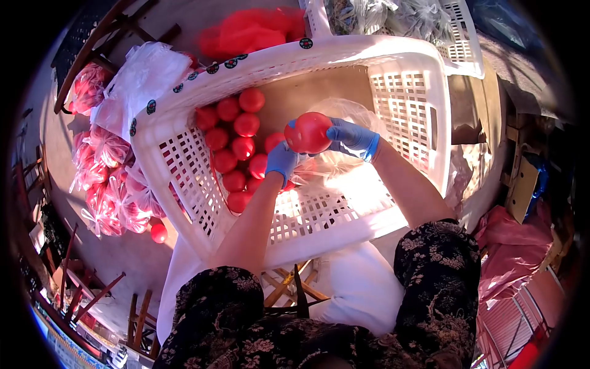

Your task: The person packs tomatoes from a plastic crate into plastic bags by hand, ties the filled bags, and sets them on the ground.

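Observation:
A large red tomato [312, 133] is held between my two blue-gloved hands above a white plastic crate [407, 117]. My left hand [283, 161] cups it from the lower left, its fingers partly hidden behind the fruit. Pressed against the tomato's right side are the fingers of my right hand [353, 139]. Several more tomatoes [243, 147] lie together in the crate's left part. Beneath and beside my right hand, a clear plastic bag [337, 165] lies in the crate; its contents I cannot make out.
Tied clear bags of red tomatoes [107, 198] lie on the ground at the left, with one loose tomato [159, 233] nearby. Clear plastic sheets [144, 80] and red netting [255, 32] lie beyond the crate. Another white crate [460, 37] with plastic bags stands at the back right.

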Demonstrator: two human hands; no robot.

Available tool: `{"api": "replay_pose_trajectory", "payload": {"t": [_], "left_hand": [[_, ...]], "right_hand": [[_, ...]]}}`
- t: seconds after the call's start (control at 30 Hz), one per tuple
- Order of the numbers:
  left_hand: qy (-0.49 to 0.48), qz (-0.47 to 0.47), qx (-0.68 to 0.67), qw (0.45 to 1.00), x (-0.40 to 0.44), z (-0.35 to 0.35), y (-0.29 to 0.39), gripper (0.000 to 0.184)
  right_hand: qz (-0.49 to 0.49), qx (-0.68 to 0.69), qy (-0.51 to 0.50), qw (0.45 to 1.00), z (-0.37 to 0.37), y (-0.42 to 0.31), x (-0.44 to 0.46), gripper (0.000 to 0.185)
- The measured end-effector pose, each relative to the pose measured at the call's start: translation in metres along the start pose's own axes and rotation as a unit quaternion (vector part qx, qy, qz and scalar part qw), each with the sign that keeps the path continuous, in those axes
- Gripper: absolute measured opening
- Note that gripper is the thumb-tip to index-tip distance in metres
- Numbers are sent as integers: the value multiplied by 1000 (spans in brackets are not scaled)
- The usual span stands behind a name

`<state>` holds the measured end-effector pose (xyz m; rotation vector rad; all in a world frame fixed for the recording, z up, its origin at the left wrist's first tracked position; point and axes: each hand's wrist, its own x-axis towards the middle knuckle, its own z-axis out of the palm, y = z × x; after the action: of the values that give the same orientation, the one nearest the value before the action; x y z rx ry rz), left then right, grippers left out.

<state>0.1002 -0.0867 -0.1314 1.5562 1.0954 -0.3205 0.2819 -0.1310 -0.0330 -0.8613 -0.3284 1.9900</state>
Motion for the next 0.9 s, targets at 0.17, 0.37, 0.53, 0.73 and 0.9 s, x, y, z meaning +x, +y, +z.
{"api": "replay_pose_trajectory", "payload": {"t": [0.17, 0.37, 0.53, 0.73, 0.9], "left_hand": [[-60, -42, 33, 997, 3, 16, -16, 34], [-99, 0, 141, 985, 2, -31, 36, 56], [-97, 170, 290, 937, -53, -80, 148, 47], [4, 394, -98, 914, -141, -42, 230, 33], [-281, 361, -163, 874, -194, 89, 237, 28]], "right_hand": [[55, -700, 242, 670, 19, 13, 73, 72], [122, -713, 376, 579, -21, 56, 101, 61], [-118, -661, 358, 648, 35, -16, -14, 32], [-426, -342, 634, 548, 63, 20, -251, 16], [-81, -476, 761, 434, -36, 194, -285, 60]]}}
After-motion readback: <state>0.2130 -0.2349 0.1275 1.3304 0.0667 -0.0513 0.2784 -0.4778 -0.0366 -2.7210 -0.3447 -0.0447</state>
